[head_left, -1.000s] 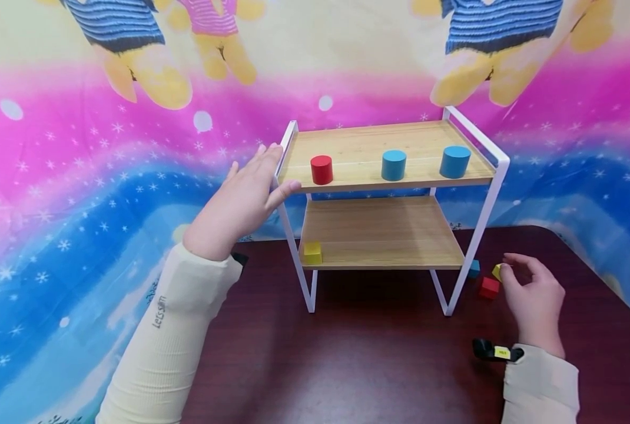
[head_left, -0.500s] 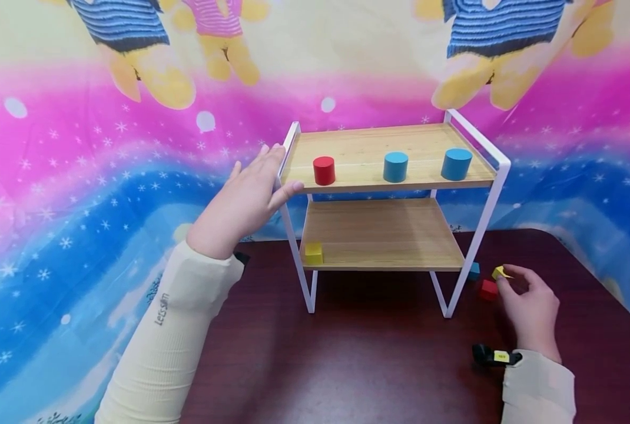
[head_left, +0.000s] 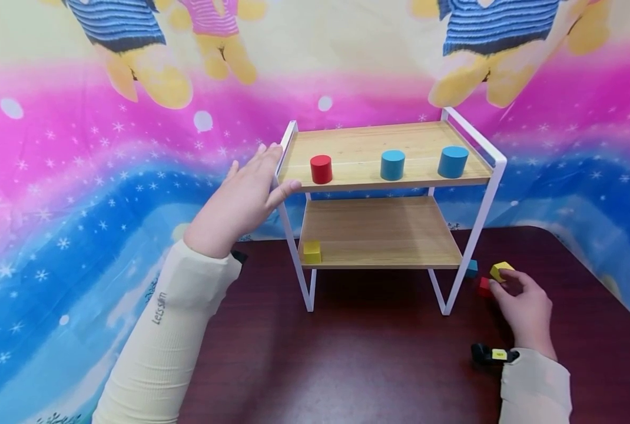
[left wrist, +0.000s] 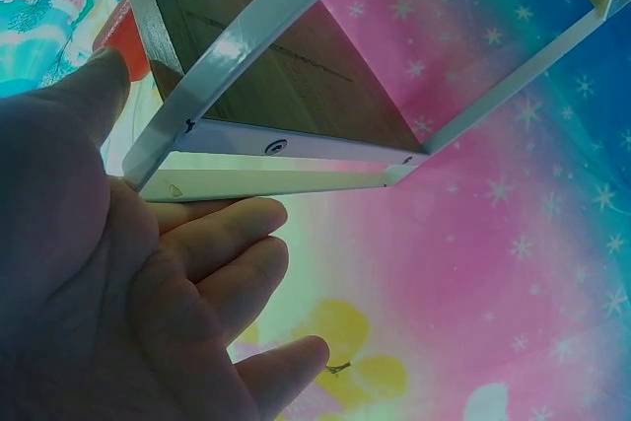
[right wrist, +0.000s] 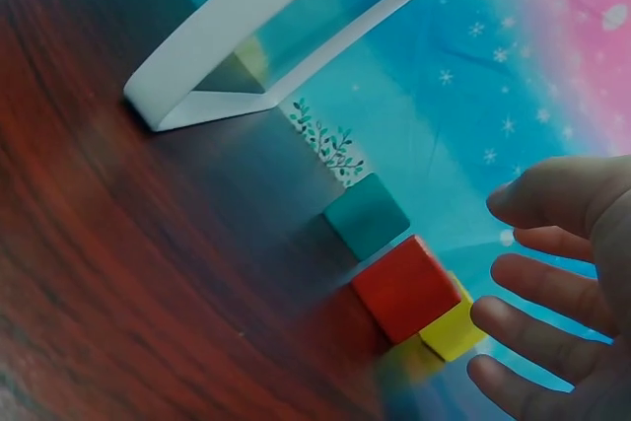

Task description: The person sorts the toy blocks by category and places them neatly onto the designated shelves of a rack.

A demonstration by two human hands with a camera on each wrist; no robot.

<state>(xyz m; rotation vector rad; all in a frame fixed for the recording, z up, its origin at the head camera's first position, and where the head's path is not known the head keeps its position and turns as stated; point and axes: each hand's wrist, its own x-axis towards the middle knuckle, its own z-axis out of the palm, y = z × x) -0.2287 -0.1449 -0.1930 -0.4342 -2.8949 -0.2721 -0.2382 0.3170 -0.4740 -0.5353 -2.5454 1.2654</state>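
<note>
My left hand (head_left: 235,197) rests with straight fingers against the white frame at the upper left corner of a two-tier shelf (head_left: 381,227). In the left wrist view, the fingers (left wrist: 232,293) lie along the outside of the frame. My right hand (head_left: 524,309) hovers by the cubes at the shelf's right side, fingers loosely bent and holding nothing. A red cube (right wrist: 406,288) lies closest to its fingertips in the head view. Next to it are a yellow cube (head_left: 500,271), partly hidden by the hand, and a blue cube (right wrist: 368,216).
On the upper board stand a red cylinder (head_left: 321,169) and two blue cylinders, one in the middle (head_left: 393,165) and one at the right (head_left: 453,162). Another yellow cube (head_left: 312,252) sits at the lower board's left front. A dark red table (head_left: 347,359) carries the shelf before a patterned backdrop.
My right hand has shifted a little left, from beside the yellow cube toward the red cube, and more of the yellow cube now shows. The left hand stays at the shelf frame.
</note>
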